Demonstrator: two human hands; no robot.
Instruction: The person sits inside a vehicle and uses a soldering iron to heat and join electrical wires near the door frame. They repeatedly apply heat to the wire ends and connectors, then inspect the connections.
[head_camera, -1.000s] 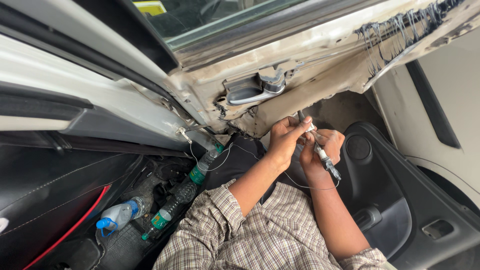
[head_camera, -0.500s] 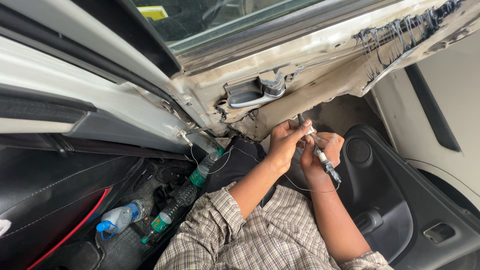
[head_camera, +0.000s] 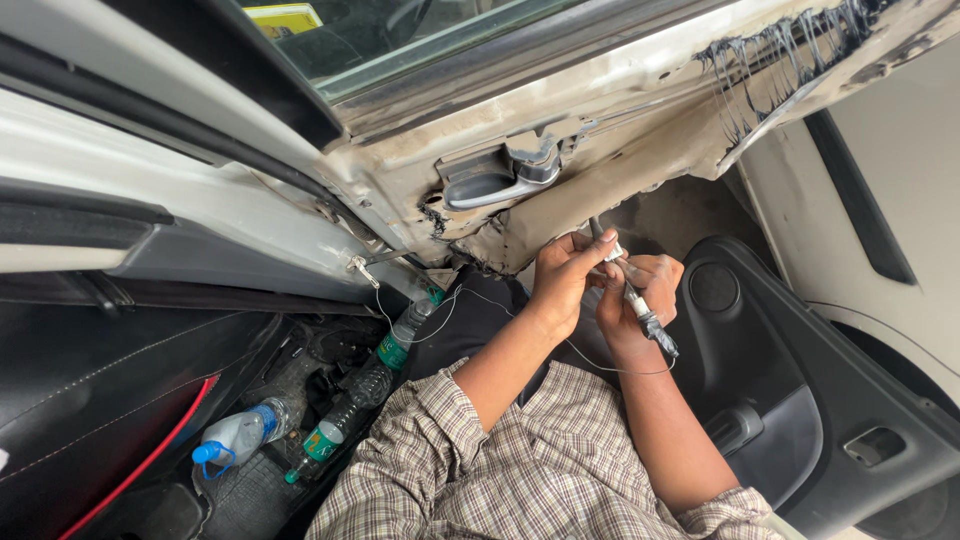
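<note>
Stripped door shell — bare painted metal, dull, streaked with rough black adhesive; its handle smooth grey plastic. Removed trim panel — matt black plastic. Bottles clear glossy plastic; shirt checked woven cloth.

At the top of the frame you see a stripped car door shell with a grey inner door handle at its middle. Lower right lies the removed black door trim panel with a round speaker grille. Lower left, three plastic bottles rest in the footwell: a blue-capped one and two green-labelled ones
</note>
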